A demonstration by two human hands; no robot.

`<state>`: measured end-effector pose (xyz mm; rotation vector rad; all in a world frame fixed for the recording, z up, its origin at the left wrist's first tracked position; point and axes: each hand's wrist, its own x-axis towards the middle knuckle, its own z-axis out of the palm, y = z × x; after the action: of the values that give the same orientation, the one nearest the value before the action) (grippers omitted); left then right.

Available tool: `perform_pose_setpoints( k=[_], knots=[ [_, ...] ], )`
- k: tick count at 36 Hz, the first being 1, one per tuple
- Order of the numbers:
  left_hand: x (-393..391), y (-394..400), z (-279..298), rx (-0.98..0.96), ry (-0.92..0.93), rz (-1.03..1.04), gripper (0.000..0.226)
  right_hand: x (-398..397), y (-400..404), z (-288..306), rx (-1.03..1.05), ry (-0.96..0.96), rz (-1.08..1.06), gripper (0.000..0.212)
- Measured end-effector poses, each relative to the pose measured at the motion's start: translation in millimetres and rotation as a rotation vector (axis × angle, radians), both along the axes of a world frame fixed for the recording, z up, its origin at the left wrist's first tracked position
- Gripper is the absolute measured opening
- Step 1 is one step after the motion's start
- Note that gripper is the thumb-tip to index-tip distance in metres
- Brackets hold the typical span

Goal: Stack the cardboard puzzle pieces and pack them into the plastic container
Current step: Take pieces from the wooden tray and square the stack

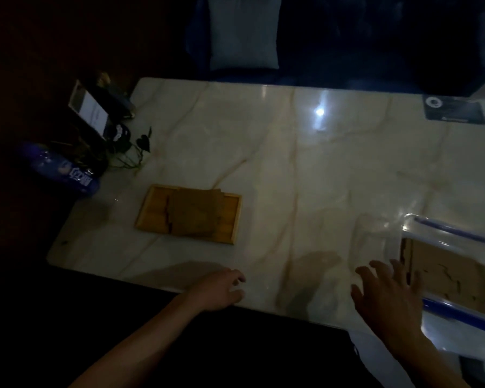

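Observation:
A clear plastic container (pixel 412 228) with blue clips stands at the right edge of the marble table. Brown cardboard puzzle pieces (pixel 448 273) lie flat inside it. A shallow wooden tray (pixel 154 211) sits left of centre, with more cardboard pieces (pixel 196 214) stacked in it. My right hand (pixel 389 295) hovers with fingers spread just left of the container, holding nothing. My left hand (pixel 221 289) rests near the table's front edge with loosely curled fingers and nothing in it.
The scene is dim. A blue bottle (pixel 62 169), a small plant (pixel 135 149) and an upright card stand (pixel 90 110) crowd the table's left corner. A dark card (pixel 454 110) lies at the far right. A chair with a pale cushion (pixel 244 32) stands behind the table.

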<state>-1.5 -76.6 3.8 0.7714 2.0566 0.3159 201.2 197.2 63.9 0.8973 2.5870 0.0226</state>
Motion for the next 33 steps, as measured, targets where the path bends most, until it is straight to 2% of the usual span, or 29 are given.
perform_pose_setpoints(
  k=[3,7,11,17,24,33],
  knots=[
    [-8.1,-8.7,-2.3,0.011,0.009,-0.003,0.041,-19.1,-19.2,1.2,-0.136,0.129,0.050,0.039],
    [-19.3,-18.1,-0.5,0.013,0.024,-0.011,0.042,-54.9,-39.7,-5.0,-0.475,-0.004,0.221,0.044],
    [-35.9,-29.3,4.6,-0.028,0.028,-0.031,0.044,-98.0,-54.4,-11.9,-0.574,-0.162,0.392,0.049],
    [-67.2,-46.5,16.7,-0.096,0.146,-0.129,0.044,-162.3,-74.8,-19.5,-0.423,-0.236,0.624,0.050],
    [-115.5,-71.3,31.0,-0.111,0.388,-0.227,0.044,-225.3,-86.7,-24.8,-0.313,-0.062,0.660,0.045],
    [-172.5,-94.6,21.5,-0.149,0.586,0.002,0.058,-271.7,-97.5,-34.9,-0.233,-0.011,0.540,0.044]
  ],
)
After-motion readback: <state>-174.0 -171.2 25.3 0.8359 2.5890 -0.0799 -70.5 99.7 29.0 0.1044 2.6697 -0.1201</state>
